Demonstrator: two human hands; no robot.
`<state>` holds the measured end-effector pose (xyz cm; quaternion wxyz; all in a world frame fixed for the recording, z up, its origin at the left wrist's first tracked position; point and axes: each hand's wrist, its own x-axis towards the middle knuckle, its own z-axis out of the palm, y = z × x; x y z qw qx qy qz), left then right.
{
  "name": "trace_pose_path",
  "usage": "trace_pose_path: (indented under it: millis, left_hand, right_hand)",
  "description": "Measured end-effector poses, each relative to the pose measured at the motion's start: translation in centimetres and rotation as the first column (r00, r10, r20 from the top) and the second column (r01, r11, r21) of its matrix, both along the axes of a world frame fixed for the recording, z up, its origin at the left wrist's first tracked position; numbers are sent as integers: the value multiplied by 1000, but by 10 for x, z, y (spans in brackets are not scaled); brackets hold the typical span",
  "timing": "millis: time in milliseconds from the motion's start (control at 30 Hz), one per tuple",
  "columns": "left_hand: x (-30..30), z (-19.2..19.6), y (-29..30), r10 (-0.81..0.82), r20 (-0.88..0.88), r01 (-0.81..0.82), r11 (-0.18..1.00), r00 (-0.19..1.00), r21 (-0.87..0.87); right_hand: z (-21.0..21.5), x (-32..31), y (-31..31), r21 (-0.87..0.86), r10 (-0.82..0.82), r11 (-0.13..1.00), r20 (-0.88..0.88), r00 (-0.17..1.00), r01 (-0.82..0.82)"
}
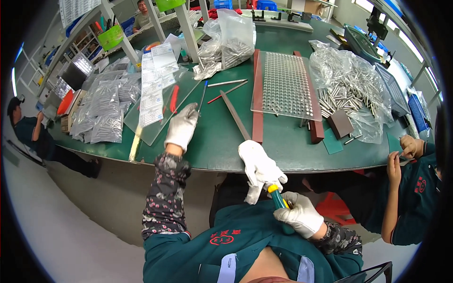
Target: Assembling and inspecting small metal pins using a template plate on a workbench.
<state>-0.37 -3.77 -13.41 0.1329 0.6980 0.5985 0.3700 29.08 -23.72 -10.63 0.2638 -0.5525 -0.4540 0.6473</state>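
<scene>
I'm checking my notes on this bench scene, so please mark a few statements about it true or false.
1. Both of the person's hands wear white gloves. True: see the left hand and the right hand.
2. The right hand is closed on a green-handled tool. True.
3. The perforated plate lies on the floor. False: it lies on the green table.
4. The left hand rests in the person's lap. False: it is out on the table, at the edge of a clear plastic sheet.
5. A clear bag of metal pins lies right of the plate. True.
</scene>
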Motion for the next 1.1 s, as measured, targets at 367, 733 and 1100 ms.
trace_pose_path:
  millis: [367,733,1100]
  left_hand:
    - [35,-21,-155,76,405,73,938,911,-340]
    - [13,-38,-152,224,532,-168,974,816,-153]
    - [38,-3,-69,-155,-154,148,987,976,-55]
  right_hand:
    - [-8,-52,18,-99,389,911,-117,914,-401]
    - [-29,-69,56,155,620,694,369,693,-703]
    - [-2,-30,151,161,71,986,-679,731,53]
